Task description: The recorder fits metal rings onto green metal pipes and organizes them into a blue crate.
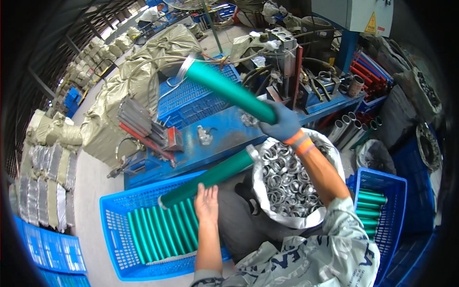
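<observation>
My right hand (282,122), in a grey glove with an orange cuff, is wrapped around the lower end of a green metal tube (229,91). This tube slants up to the left, and a silver ring shows at its far end. A second green tube (210,178) lies at a slant above the crate's inner edge, with a silver ring (253,153) at its upper right end. My bare left hand (206,203) is just beside this tube's near side, palm up and fingers stretched out. Whether the fingertips touch the tube is not clear.
Several green tubes lie side by side in a blue crate (117,248). A white sack (256,186) of loose silver rings stands between my arms. Behind is a blue workbench (191,153) with a metal fixture. Another blue crate (394,191) with green tubes stands at right.
</observation>
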